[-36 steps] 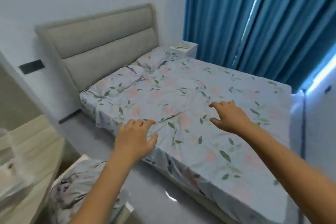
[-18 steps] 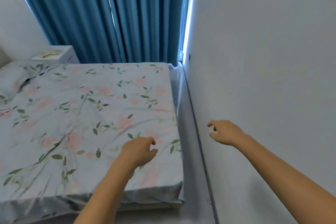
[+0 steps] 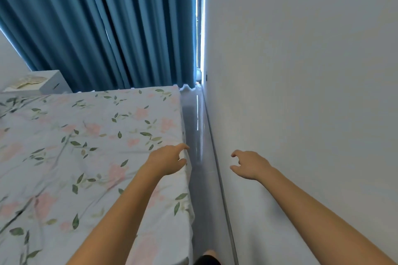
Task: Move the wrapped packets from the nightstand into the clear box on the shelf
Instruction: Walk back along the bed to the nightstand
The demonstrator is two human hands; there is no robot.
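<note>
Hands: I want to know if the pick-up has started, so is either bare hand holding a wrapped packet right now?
No, the left hand and right hand are both open and hold nothing, far from the white nightstand.

A floral-sheeted bed [image 3: 86, 146] lies between blue curtains [image 3: 107, 28] and a white wall [image 3: 301, 71].

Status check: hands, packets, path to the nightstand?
Left hand and right hand open, empty. Packets on nightstand, far corner, untouched. Narrow floor gap between bed and wall looks clear.

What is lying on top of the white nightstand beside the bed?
On the nightstand lie pale, flat wrapped packets; their number is too blurred to tell, and the near end of the top is hidden behind the bed.
</note>
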